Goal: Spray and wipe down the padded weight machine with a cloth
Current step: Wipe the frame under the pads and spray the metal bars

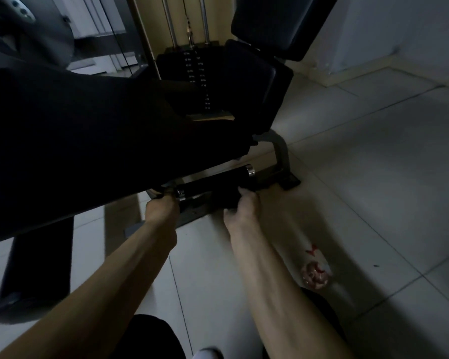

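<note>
Low down on the padded weight machine (252,81), the black foot roller (218,180) lies across the base frame, just above the floor and slanting up toward its right end, with a chrome collar at each end. A dark cloth (222,200) is wrapped over the roller's near side, right of its middle. The right hand (241,211) grips that cloth, fingers curled over it and pressing it to the padding; in the dim light the cloth's edges are hard to separate from the roller. The left hand (161,209) holds the roller's bare metal left end, just outside the left collar, with its fingers bent tightly round it. Both forearms reach forward from the bottom edge of the view.

Above the left hand the wide black seat pad (75,138) fills the left side. Behind it stands the weight stack (195,73) with its guide rods, and a back pad (278,22) sits at the top right. A grey steel leg (283,154) curves down to the pale tiled floor (360,164) by the roller's right end. On the floor beside the right forearm lies a pale item with red marks (315,273); what it is cannot be told.
</note>
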`<state>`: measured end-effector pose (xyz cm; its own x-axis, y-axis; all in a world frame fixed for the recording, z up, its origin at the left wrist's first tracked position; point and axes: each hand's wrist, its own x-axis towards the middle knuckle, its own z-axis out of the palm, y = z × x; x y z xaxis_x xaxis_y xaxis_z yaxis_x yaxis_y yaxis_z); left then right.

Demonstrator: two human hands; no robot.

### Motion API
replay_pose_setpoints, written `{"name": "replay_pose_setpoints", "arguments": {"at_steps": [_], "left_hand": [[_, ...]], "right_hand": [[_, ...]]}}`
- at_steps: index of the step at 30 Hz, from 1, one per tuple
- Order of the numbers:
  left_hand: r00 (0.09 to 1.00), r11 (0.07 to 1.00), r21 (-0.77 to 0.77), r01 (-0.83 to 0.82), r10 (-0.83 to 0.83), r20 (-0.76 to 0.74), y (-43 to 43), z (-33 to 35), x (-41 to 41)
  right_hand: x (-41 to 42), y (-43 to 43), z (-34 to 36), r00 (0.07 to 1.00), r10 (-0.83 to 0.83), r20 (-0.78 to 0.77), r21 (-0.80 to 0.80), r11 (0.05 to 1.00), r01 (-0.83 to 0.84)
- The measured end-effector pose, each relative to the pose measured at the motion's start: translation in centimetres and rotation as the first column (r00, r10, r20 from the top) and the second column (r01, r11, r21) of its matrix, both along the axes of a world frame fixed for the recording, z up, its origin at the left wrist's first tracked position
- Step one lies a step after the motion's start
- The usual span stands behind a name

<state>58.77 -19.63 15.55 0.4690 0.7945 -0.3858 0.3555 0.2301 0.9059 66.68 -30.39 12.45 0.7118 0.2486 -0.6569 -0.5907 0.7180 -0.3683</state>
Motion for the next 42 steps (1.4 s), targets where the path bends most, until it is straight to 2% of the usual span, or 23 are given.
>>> {"name": "replay_pose_setpoints", "arguments": {"at_steps": [4,6,8,9,12,14,15,16,17,18,19,20,21,22,23,25,29,33,34,36,37,40,42], "left_hand": [[1.000,0.999,0.022,0.030,-0.030,-0.008,-0.2,0.4,-0.3],[0.999,0.999,0.015,0.047,-0.047,0.003,-0.2,0.3,-0.4],[0.999,0.998,0.031,0.047,-0.047,0.005,-0.1,0.5,-0.5],[0.999,0.998,0.038,0.045,-0.045,-0.002,-0.1,0.6,-0.5],[0.999,0.999,0.006,0.052,-0.052,0.006,0.0,1.0,-0.3],[0.997,0.997,-0.016,0.073,-0.073,0.014,0.1,1.3,-0.5],[0.996,0.996,-0.020,0.083,-0.083,0.020,0.2,1.4,-0.6],[0.995,0.995,-0.023,0.092,-0.091,0.029,0.3,1.4,-0.7],[0.995,0.995,-0.017,0.098,-0.097,0.029,0.3,1.6,-0.9],[0.994,0.994,-0.015,0.110,-0.109,0.029,0.2,1.7,-0.9],[0.992,0.992,-0.019,0.121,-0.120,0.025,0.3,1.8,-1.0],[0.991,0.991,-0.031,0.132,-0.131,0.028,0.4,1.7,-1.0],[0.990,0.990,-0.032,0.138,-0.137,0.023,0.4,1.8,-1.2],[0.989,0.989,-0.039,0.146,-0.145,0.025,0.4,1.8,-1.2],[0.988,0.988,-0.038,0.151,-0.150,0.023,0.4,1.9,-1.4],[0.989,0.989,-0.031,0.144,-0.144,0.015,0.6,1.8,-1.3],[0.991,0.992,0.011,0.129,-0.129,-0.018,0.7,1.8,-1.1],[0.993,0.993,0.042,0.109,-0.111,0.031,-0.3,1.8,-1.5],[0.995,0.995,0.046,0.090,-0.092,0.040,-0.5,2.0,-1.6],[0.997,0.998,0.030,0.061,-0.062,0.046,-0.8,2.3,-1.3],[0.998,0.999,0.017,0.043,-0.043,0.040,-0.8,2.3,-1.2],[0.999,0.999,-0.011,0.048,-0.048,0.012,-0.8,2.2,-1.1],[0.999,0.999,-0.023,0.046,-0.046,0.020,-0.7,2.2,-1.0]], "right_hand": [[-3.8,4.2,-0.6,0.955,0.289,0.066,-0.203,0.941,-0.271],[-5.3,5.2,-1.2,0.920,0.375,0.118,-0.161,0.921,-0.355],[-4.6,4.6,-1.4,0.908,0.410,0.082,-0.165,0.904,-0.394],[-3.7,3.7,-1.4,0.927,0.374,0.036,-0.241,0.903,-0.355],[0.2,-0.4,-1.6,0.998,0.066,0.017,-0.485,0.873,-0.050],[2.2,-3.5,0.2,0.969,-0.024,0.246,-0.595,0.786,0.171],[3.2,-4.4,1.2,0.912,0.012,0.410,-0.617,0.740,0.267],[4.5,-4.9,2.0,0.828,0.127,0.546,-0.662,0.671,0.334],[5.9,-4.8,2.5,0.732,0.340,0.590,-0.758,0.544,0.359],[7.0,-4.6,2.7,0.626,0.583,0.517,-0.855,0.384,0.349],[7.6,-4.2,2.9,0.496,0.781,0.379,-0.914,0.231,0.335],[7.8,-3.7,3.0,0.363,0.903,0.228,-0.937,0.103,0.334],[7.5,-3.3,3.0,0.254,0.958,0.135,-0.930,0.034,0.366],[6.8,-2.8,3.1,0.187,0.977,0.104,-0.907,0.016,0.420],[5.9,-2.0,3.1,0.133,0.984,0.122,-0.876,0.043,0.481],[3.6,-0.2,2.8,0.044,0.976,0.212,-0.821,0.153,0.550],[-0.1,2.0,2.0,0.052,0.907,0.419,-0.774,0.327,0.542],[-2.6,3.2,1.6,0.000,0.872,0.490,-0.718,0.404,0.567],[-2.6,3.0,1.6,-0.054,0.876,0.480,-0.693,0.416,0.589],[-0.5,1.3,1.4,-0.186,0.905,0.384,-0.666,0.410,0.623],[1.2,0.3,1.7,-0.199,0.923,0.328,-0.696,0.379,0.609],[5.8,-2.9,2.7,-0.123,0.975,0.185,-0.791,0.222,0.570],[7.4,-3.6,3.0,-0.101,0.985,0.139,-0.779,0.171,0.604]]}}
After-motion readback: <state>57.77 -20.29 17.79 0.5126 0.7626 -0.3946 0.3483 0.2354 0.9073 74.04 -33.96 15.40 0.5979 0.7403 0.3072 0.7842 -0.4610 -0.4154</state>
